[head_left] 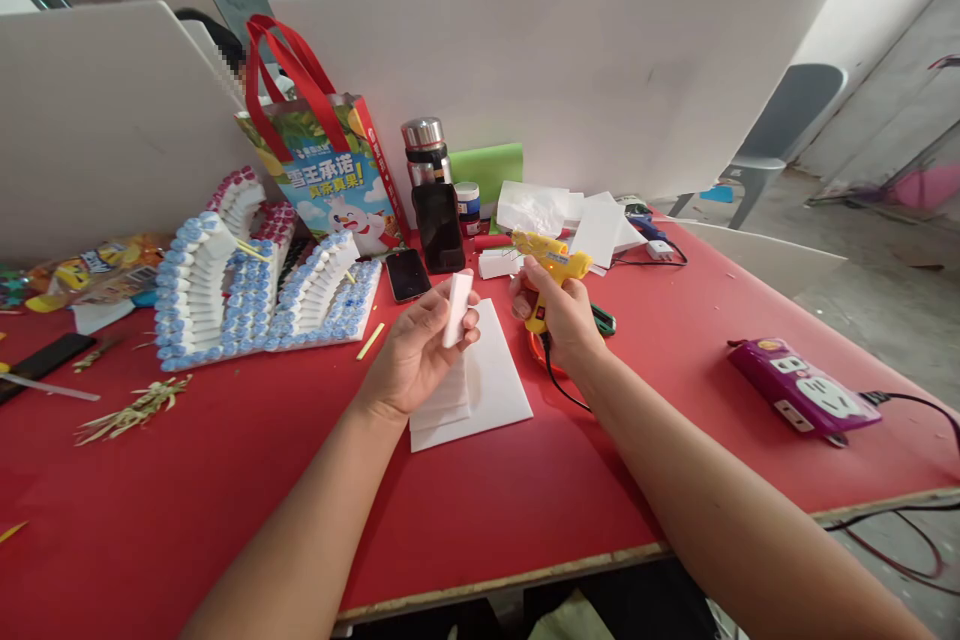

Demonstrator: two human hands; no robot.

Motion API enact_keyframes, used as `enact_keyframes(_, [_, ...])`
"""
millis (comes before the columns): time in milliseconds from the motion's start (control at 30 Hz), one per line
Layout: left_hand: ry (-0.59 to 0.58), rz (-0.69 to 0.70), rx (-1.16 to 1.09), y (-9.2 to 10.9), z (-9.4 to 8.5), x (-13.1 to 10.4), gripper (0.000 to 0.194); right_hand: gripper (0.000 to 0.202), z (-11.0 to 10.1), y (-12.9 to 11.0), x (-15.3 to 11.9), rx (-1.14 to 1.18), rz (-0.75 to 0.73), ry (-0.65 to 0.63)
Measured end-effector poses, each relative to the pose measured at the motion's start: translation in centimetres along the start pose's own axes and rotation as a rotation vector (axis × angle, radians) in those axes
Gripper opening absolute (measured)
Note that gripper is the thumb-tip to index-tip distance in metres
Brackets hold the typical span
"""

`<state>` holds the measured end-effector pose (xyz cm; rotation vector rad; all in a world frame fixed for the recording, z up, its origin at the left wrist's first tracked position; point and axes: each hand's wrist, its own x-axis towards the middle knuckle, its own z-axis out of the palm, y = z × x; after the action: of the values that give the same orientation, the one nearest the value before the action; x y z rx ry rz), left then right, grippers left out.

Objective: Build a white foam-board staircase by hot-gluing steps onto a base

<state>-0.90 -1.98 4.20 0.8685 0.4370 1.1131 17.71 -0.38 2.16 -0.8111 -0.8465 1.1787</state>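
Between the thumb and fingers of my left hand (414, 348) is a small white foam strip (458, 308), tilted upward. My right hand (568, 318) grips a yellow hot glue gun (551, 258) by its handle, its nozzle pointing left, above and to the right of the strip. A black cord runs down from the handle. Below my hands a white foam board (501, 380) lies on the red table (480, 520), with smaller white layers stacked on its left part. Partly hidden behind my right hand are an orange ring-shaped object and a green-and-black tool (603, 321).
White-and-blue stepped models (217, 310) stand at left, near a gift bag (330, 170). Farther back are a steel flask (426, 150), an upright black phone (439, 228) and a flat phone (407, 275). A purple power strip (806, 388) sits right; a white board (585, 70) stands behind.
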Motion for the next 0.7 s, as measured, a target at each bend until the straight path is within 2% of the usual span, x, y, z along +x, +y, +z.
enact_keyframes(100, [0.019, 0.023, -0.024, 0.2, -0.5, 0.1, 0.036, 0.038, 0.0, 0.1, -0.1, -0.023, -0.021, -0.007])
enact_keyframes(233, [0.116, 0.064, 0.050, 0.3, -1.0, 0.1, 0.022, 0.038, 0.0, 0.2, -0.2, -0.035, -0.022, -0.005])
enact_keyframes(400, [0.117, 0.068, 0.175, 0.6, -1.0, 0.2, 0.037, 0.037, 0.2, 0.1, -0.2, 0.002, -0.032, -0.018])
enact_keyframes(567, [0.104, 0.062, 0.010, 1.4, -1.1, 0.3, 0.042, 0.038, 0.4, -0.7, -0.5, 0.046, -0.032, -0.105])
enact_keyframes(700, [0.184, 0.053, -0.114, 2.1, -1.9, 0.6, 0.040, 0.037, 0.5, -1.4, -0.9, -0.032, -0.055, -0.190])
